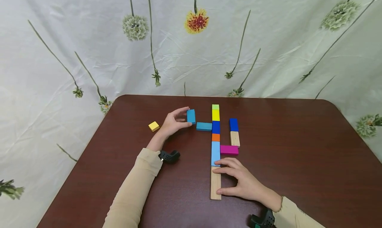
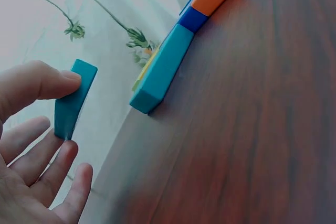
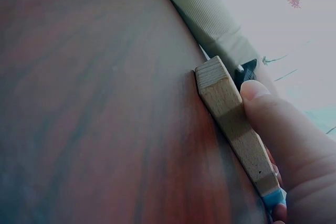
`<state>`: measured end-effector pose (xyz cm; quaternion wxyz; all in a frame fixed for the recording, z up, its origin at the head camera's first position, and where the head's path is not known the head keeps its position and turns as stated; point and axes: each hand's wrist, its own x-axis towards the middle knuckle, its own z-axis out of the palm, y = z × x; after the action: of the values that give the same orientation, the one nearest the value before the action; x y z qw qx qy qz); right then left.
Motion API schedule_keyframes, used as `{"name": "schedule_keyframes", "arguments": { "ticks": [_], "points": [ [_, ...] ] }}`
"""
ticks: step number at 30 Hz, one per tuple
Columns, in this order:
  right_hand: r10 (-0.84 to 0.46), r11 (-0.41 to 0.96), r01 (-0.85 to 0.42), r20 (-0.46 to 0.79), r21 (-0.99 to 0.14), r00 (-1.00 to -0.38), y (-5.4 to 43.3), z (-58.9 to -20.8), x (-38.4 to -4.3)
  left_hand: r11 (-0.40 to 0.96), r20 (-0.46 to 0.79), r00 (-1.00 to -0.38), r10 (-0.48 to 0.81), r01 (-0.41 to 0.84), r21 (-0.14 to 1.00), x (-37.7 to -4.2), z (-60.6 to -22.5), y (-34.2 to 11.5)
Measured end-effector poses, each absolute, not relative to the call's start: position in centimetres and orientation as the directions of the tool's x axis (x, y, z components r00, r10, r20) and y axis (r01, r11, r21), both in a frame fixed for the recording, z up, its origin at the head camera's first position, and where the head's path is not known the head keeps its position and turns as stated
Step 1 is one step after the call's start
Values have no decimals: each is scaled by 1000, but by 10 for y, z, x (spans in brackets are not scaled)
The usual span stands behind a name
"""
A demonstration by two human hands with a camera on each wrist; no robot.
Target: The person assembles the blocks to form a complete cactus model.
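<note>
Thumb and fingertips of my left hand (image 1: 171,124) pinch a blue block (image 1: 191,116), held upright left of a column of blocks. In the left wrist view, the held blue block (image 2: 75,100) hangs apart from the teal block (image 2: 164,72) that juts left from the column. My right hand (image 1: 243,181) rests with spread fingers on the column's near end. Its thumb touches the plain wooden block (image 1: 216,185), and its fingertips reach that block and the light blue block (image 1: 215,151) beyond. The right wrist view has the thumb along the wooden block (image 3: 236,124).
Farther up the column lie orange (image 1: 215,137), dark blue (image 1: 216,127), yellow (image 1: 215,115) and green (image 1: 215,107) blocks. A magenta block (image 1: 229,150) branches right, with wooden (image 1: 234,138) and blue (image 1: 234,125) blocks above it. A yellow block (image 1: 153,126) lies left of my left hand.
</note>
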<state>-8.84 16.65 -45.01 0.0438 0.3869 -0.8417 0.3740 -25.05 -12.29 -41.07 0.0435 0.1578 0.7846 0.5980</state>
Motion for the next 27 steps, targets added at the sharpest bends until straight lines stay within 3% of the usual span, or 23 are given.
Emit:
{"name": "schedule_keyframes", "arguments": {
  "ticks": [27],
  "points": [
    [-622, 415, -689, 368, -594, -691, 168, -452, -90, 424, 100, -970, 223, 189, 886, -286, -435, -100]
  ]
}}
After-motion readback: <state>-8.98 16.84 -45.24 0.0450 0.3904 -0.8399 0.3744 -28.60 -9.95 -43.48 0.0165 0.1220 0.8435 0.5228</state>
